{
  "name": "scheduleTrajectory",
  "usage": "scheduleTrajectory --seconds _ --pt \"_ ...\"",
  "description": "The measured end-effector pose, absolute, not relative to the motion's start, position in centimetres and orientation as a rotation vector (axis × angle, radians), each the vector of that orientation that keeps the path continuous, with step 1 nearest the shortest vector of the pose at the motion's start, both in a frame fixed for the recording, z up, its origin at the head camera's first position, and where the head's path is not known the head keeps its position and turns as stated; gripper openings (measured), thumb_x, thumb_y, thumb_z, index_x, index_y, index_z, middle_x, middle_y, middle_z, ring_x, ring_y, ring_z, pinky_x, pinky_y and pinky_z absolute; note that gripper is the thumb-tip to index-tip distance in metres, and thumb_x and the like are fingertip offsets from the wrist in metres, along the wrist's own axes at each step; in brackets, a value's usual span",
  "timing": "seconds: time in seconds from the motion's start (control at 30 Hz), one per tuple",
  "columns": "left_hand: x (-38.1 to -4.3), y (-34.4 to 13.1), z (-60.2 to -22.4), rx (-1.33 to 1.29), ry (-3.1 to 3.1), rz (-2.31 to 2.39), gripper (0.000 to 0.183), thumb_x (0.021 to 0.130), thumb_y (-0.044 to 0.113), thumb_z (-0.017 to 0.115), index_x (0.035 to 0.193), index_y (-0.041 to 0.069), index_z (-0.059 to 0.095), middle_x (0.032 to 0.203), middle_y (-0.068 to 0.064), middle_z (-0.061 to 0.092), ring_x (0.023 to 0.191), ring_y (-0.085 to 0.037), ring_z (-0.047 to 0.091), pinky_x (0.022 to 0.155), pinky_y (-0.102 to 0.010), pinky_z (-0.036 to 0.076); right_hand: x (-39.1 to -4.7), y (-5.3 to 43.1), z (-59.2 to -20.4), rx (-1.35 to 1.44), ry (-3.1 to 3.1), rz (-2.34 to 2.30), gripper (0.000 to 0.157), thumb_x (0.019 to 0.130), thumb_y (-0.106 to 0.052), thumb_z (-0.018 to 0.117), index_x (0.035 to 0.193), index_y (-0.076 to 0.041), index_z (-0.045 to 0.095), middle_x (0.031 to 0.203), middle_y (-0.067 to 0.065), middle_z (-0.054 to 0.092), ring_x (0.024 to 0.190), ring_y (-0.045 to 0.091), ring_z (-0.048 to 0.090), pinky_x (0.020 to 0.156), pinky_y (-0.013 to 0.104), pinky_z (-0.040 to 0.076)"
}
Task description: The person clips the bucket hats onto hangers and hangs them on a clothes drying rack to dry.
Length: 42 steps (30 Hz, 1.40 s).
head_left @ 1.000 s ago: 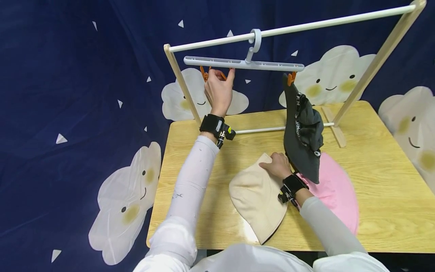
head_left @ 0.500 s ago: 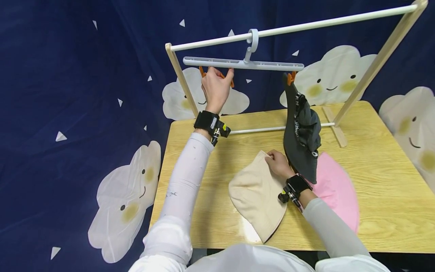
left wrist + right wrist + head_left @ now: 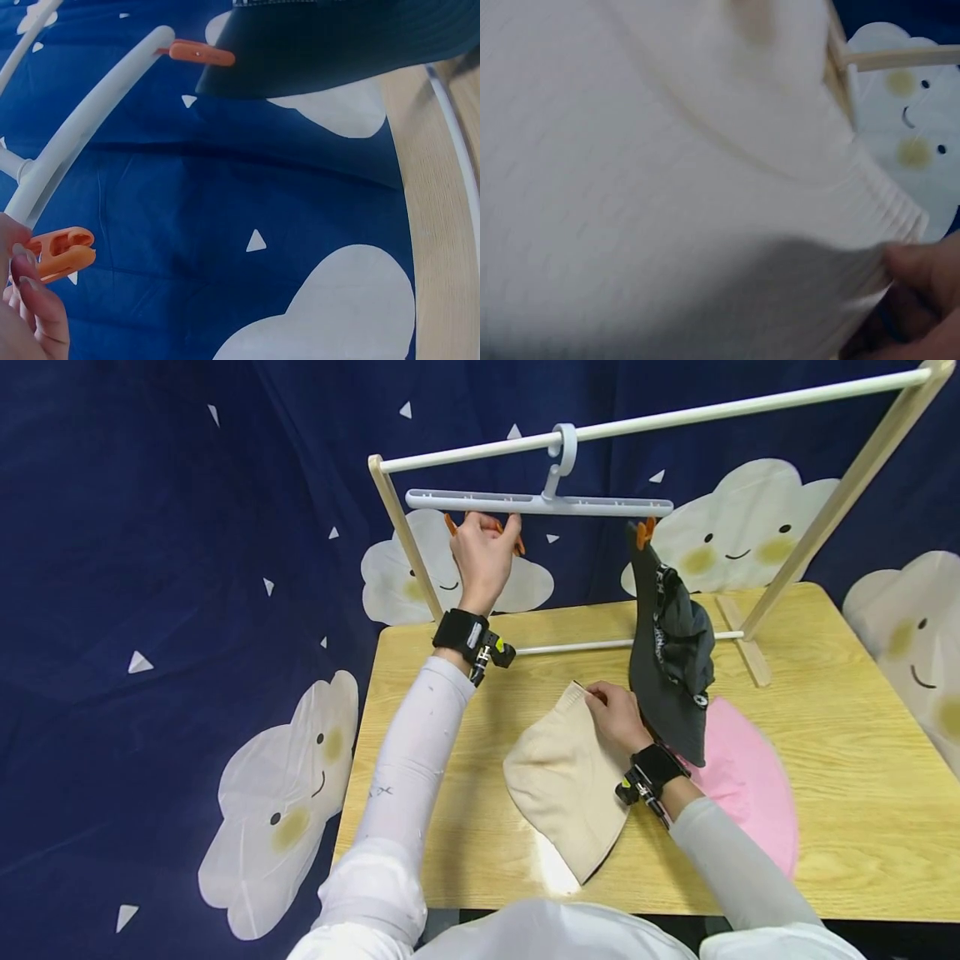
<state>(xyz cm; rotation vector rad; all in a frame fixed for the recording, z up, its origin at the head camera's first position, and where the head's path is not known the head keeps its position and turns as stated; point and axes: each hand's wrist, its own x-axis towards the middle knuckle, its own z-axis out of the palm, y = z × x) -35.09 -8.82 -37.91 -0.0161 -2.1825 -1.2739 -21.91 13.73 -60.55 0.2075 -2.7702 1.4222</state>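
Just below the left half of the white hanger (image 3: 480,500), my left hand (image 3: 482,558) pinches an orange clip (image 3: 64,253); in the left wrist view its jaws show a small gap with nothing in it. My right hand (image 3: 617,717) holds the far edge of a cream bucket hat (image 3: 566,777), thumb on top of the brim in the right wrist view (image 3: 922,277). From the hanger's right end, another orange clip (image 3: 645,533) holds a dark grey bucket hat (image 3: 667,652) by its brim, so it hangs sideways. My right wrist is close to that hat.
A white rod (image 3: 720,414) on a wooden frame (image 3: 847,493) carries the hanger over the wooden table (image 3: 862,760). A pink hat (image 3: 750,793) lies at the right, partly behind the grey hat. A dark blue curtain with clouds (image 3: 150,760) hangs behind and left.
My right hand has moved slightly away from my body, drawing the cream hat's far edge up with it. My left hand has shifted only slightly at the clip.
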Motion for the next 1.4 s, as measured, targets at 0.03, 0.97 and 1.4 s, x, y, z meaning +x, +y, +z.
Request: scheduleTrajectory --seconds 0.03,0.97,1.4 --pt "-35.1 -8.8 -37.9 -0.023 -2.17 -1.29 0.029 0.093 0.031 0.078 0.088 0.003 0.07 0.072 -0.001 0.073 0.065 -0.01 0.067 0.065 -0.024 0.046 -22.0 13.6 -60.2 0.196 -2.76 1.414 0.024 0.107 -0.009 0.058 0.123 0.006 0.069 0.102 0.023 0.071 0.089 0.036 0.064 0.079 0.044 0.047" --pt "-34.5 -8.5 -38.4 -0.046 -2.153 -1.501 0.017 0.095 0.023 0.072 0.088 0.007 0.07 0.074 0.0 0.07 0.066 -0.012 0.064 0.061 -0.024 0.046 -25.9 11.8 -55.7 0.145 -2.351 2.18 0.035 0.111 -0.005 0.042 0.138 0.016 0.048 0.116 0.016 0.052 0.097 0.011 0.047 0.086 0.02 0.038" --pt "-34.5 -8.6 -38.1 -0.087 -2.118 -1.664 0.014 0.098 0.017 0.072 0.09 0.006 0.07 0.072 -0.001 0.071 0.05 -0.012 0.059 0.048 -0.026 0.048 -29.5 11.0 -51.2 0.328 -2.342 2.232 0.035 0.11 -0.006 0.045 0.137 0.015 0.05 0.113 0.004 0.054 0.099 0.01 0.05 0.085 0.021 0.043"
